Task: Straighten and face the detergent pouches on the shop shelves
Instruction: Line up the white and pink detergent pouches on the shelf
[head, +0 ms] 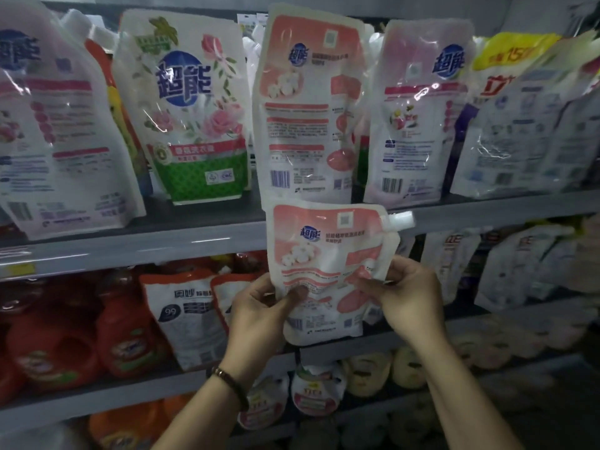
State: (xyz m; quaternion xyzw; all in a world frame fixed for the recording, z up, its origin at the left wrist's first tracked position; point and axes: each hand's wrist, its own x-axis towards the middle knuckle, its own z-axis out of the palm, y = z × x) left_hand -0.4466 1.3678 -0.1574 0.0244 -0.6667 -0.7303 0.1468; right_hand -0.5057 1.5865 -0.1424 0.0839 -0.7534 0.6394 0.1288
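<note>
Now the left hand (259, 306) and right hand (406, 297) each pinch a lower side of the pink pouch (324, 251), held in the air with its small-print back toward the camera — mid-facing, I judge. Next it wants turning front-out, then standing by its twin (308, 108) on the upper shelf (130, 245).

Dim light, glare streaks, blurred, warped edges

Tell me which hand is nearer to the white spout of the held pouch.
Right. The right hand holds the pouch directly below its spout; the left hand holds the opposite edge.
</note>
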